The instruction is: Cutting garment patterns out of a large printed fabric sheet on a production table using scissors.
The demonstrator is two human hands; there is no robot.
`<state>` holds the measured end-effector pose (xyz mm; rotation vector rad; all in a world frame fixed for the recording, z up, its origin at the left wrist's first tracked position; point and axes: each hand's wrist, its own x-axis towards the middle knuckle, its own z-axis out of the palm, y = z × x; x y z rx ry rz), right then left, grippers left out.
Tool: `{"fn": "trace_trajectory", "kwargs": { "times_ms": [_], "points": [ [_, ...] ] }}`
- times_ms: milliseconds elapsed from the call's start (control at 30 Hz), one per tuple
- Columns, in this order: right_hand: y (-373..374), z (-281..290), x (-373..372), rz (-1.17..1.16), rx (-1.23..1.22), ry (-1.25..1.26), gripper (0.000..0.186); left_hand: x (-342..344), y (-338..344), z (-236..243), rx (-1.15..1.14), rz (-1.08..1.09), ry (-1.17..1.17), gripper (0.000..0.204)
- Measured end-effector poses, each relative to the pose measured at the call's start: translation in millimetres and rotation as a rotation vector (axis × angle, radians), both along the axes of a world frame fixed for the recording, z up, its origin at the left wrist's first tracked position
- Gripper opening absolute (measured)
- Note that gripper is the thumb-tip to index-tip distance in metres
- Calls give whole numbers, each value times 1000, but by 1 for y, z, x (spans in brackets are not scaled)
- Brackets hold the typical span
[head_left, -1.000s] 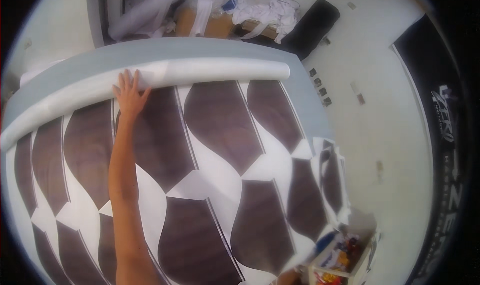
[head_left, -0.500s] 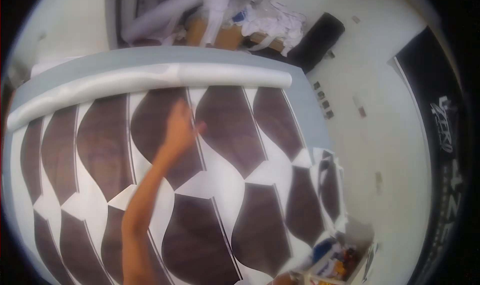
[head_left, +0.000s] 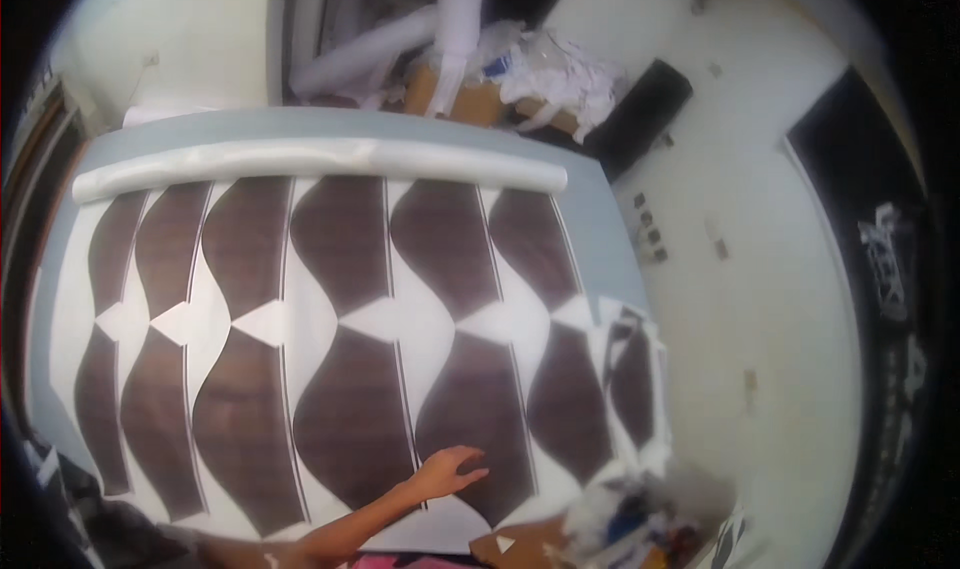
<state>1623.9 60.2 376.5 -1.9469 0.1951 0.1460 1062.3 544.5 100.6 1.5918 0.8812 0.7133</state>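
My left hand (head_left: 450, 472) is over the near part of a long printed sheet (head_left: 375, 322), reaching in from the lower left. Its fingers point right, with thumb and fingers apart, and nothing shows in them. Beneath it is one of several dark brown curved panels (head_left: 255, 419) printed in two rows on the white sheet. Whether the fingers touch the sheet, I cannot tell. Along the far side the sheet ends in a white roll (head_left: 320, 159). I cannot make out my right hand.
A pale blue-grey table (head_left: 610, 229) carries the sheet. Crumpled sheet (head_left: 635, 379) bunches at its right end. At the lower right is a blurred heap of small items (head_left: 630, 524). A brown piece (head_left: 520, 546) lies at the near edge. Behind stand white rolls (head_left: 375, 49) and cardboard (head_left: 475, 97).
My left hand has come back from the far row, near the roll, to the near edge and turned rightward. The view has shifted, showing more of the table's left side.
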Motion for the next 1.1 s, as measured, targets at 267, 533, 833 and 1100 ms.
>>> {"fn": "trace_trajectory", "kwargs": {
  "times_ms": [267, 533, 833, 1100],
  "points": [
    [112, -254, 36, 900, -70, 592, 29, 179, -202, -17, -378, 306, 141, 38],
    [76, -218, 100, 1470, -494, 771, 49, 337, -330, -94, -1305, 337, 37, 71],
    [64, -347, 114, 1517, -287, 802, 42, 482, -313, -194, -1129, 986, -548, 53],
    [77, -390, 98, 1443, -201, 910, 39, 507, -309, -210, -1102, 1103, -550, 26]
  ]
}}
